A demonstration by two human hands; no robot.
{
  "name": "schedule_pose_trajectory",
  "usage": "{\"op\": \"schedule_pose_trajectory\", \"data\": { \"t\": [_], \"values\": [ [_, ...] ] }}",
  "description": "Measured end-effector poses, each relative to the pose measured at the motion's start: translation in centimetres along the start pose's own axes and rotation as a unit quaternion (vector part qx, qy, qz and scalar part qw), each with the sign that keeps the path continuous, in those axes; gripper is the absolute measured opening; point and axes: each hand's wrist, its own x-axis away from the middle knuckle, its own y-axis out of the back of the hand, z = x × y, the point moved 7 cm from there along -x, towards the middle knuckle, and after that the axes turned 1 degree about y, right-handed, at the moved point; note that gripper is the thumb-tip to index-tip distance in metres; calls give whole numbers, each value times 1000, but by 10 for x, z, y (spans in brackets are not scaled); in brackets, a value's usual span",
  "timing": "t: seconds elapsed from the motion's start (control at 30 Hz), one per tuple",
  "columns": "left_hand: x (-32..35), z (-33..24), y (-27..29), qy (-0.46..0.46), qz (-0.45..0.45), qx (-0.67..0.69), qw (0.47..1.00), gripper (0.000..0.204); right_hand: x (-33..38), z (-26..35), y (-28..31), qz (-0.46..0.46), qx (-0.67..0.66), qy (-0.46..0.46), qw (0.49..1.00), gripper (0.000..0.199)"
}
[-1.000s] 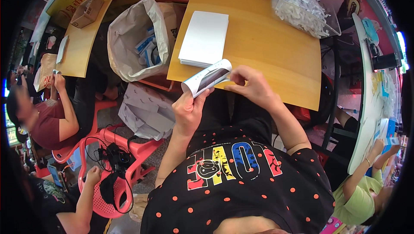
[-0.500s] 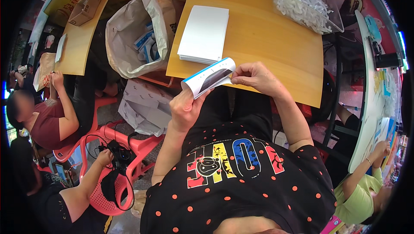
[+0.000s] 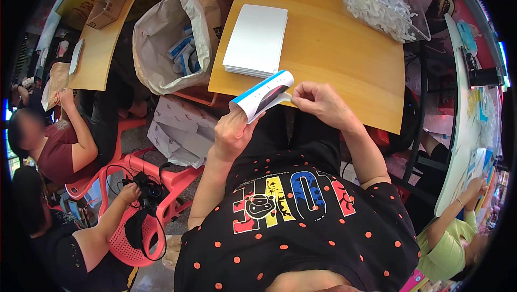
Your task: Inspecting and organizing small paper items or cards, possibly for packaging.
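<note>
Compared with a second ago, more of a blue band (image 3: 262, 85) is exposed on the rolled sheet (image 3: 258, 96), along its side facing the white stack (image 3: 256, 39). Well left of the stack, black cables (image 3: 153, 190) are now reached by a co-worker's hand (image 3: 130, 193).

A cardboard box (image 3: 106, 9) sits on another table (image 3: 92, 72), black cables (image 3: 153, 190) on a red chair (image 3: 123, 242).

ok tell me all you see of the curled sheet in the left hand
The curled sheet looks like paper, white with a blue strip and dark patch, bent into a loose roll. It slants up rightward by the near edge of the table. The left hand grips its lower end; the right hand is at its flap, perhaps pinching it.
</note>
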Motion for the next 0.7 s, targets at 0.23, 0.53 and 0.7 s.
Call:
{"op": "schedule_pose_trajectory", "data": {
  "t": [0.23,0.53,0.7],
  "values": [
    [4,10,-8,28,-5,22,999,24,16,11,7,-21,-137,41,990,19],
    [8,15,-18,28,10,-10,1000,28,20,46,-24,-117,193,379,898,27],
    [9,15,-26,-19,-9,-25,999,24,62,117,-57,97,191,593,776,17]
  ]
}}
